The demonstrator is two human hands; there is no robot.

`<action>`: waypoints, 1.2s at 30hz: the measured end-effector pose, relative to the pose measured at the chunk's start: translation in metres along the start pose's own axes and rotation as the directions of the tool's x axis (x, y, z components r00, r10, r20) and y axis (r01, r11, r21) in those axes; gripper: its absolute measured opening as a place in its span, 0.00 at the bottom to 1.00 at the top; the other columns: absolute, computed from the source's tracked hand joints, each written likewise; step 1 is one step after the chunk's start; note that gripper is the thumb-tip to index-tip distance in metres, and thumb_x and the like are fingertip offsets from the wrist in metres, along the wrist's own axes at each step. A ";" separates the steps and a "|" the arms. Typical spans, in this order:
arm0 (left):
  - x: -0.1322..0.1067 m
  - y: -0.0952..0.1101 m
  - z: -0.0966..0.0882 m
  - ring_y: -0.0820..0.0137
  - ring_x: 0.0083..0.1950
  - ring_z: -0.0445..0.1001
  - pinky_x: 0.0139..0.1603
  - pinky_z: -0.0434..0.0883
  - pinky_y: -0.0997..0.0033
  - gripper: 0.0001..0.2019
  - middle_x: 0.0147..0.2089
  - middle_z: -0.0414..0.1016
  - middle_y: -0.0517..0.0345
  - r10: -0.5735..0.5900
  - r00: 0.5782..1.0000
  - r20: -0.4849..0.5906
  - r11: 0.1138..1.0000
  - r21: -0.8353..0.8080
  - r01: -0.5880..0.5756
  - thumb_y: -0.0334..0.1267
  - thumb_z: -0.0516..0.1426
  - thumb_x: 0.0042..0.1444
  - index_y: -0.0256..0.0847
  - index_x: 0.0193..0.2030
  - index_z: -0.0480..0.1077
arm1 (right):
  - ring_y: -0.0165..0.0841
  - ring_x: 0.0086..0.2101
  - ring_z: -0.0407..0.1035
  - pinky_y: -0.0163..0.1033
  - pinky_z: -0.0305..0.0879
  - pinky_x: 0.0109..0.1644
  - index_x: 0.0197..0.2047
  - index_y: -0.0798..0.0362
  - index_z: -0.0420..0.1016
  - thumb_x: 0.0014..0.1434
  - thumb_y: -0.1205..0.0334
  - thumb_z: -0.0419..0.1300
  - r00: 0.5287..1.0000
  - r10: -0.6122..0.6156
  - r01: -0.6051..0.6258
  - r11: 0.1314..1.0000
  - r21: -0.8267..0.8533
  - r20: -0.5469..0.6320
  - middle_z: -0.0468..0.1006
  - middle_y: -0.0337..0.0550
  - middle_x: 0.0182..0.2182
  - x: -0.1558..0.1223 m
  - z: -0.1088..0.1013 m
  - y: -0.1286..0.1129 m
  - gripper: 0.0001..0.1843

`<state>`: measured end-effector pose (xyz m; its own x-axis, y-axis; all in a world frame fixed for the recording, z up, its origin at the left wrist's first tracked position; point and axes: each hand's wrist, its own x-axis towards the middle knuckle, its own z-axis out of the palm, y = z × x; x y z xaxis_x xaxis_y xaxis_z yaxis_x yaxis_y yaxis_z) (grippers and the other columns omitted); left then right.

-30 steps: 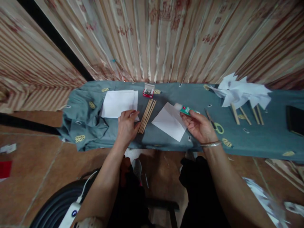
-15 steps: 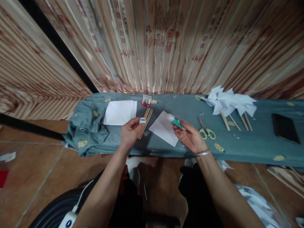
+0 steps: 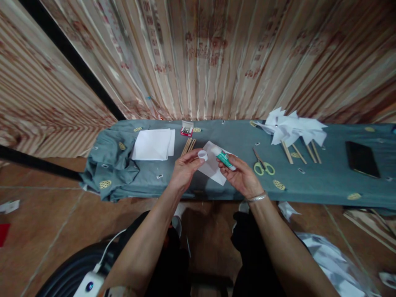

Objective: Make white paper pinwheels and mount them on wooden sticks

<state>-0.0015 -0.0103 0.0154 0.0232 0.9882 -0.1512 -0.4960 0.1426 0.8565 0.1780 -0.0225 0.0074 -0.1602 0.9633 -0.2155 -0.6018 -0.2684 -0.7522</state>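
Note:
Between its thumb and fingers my left hand (image 3: 185,168) pinches a white glue stick cap (image 3: 203,155), its hollow end facing up. My right hand (image 3: 243,176) is closed around a green and white glue stick (image 3: 225,159), whose white tip points up and left toward the cap. Cap and stick are a short way apart. Below both hands lies a white square of paper (image 3: 218,176), partly covered by them. Several thin wooden sticks (image 3: 188,146) lie behind my left hand, which hides their lower ends.
On the cloth-covered table (image 3: 154,185) are stacked white paper (image 3: 152,144), a small red box of metal pins (image 3: 187,129), green-handled scissors (image 3: 263,166), several paper pinwheels on sticks (image 3: 291,127) and a dark flat object (image 3: 361,159). A curtain (image 3: 198,62) hangs behind.
My left hand has moved right with the cap, coming nearer the glue stick and over the paper. My right hand has shifted slightly left. The view has turned a little.

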 end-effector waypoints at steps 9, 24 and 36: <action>0.004 -0.003 0.003 0.69 0.38 0.76 0.45 0.72 0.66 0.15 0.35 0.81 0.59 0.152 0.988 0.009 0.968 0.202 -0.151 0.33 0.69 0.34 0.41 0.34 0.80 | 0.26 0.31 0.76 0.30 0.72 0.37 0.35 0.50 0.79 0.42 0.61 0.74 1.000 -0.005 0.004 0.996 -0.085 -0.017 0.82 0.35 0.32 -0.009 -0.001 -0.007 0.15; 0.001 -0.002 0.003 0.68 0.39 0.77 0.48 0.71 0.67 0.16 0.37 0.82 0.57 0.096 0.989 0.111 0.976 0.185 -0.116 0.35 0.71 0.36 0.43 0.36 0.81 | 0.25 0.29 0.74 0.29 0.69 0.34 0.35 0.50 0.79 0.40 0.59 0.75 0.998 -0.045 0.029 0.959 -0.280 -0.050 0.81 0.35 0.31 -0.017 -0.007 -0.012 0.17; -0.001 -0.003 0.005 0.69 0.39 0.76 0.48 0.71 0.67 0.16 0.38 0.81 0.56 0.079 0.987 0.139 0.962 0.249 -0.112 0.39 0.72 0.36 0.40 0.34 0.81 | 0.27 0.33 0.72 0.33 0.67 0.39 0.36 0.51 0.78 0.41 0.58 0.75 0.997 -0.069 0.077 0.899 -0.432 0.034 0.80 0.36 0.34 -0.017 -0.011 -0.012 0.18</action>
<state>0.0043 -0.0110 0.0156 0.1040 0.9945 -0.0127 -0.2639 0.0399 0.9637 0.1964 -0.0359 0.0134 -0.1447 0.9792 -0.1420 -0.2149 -0.1712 -0.9615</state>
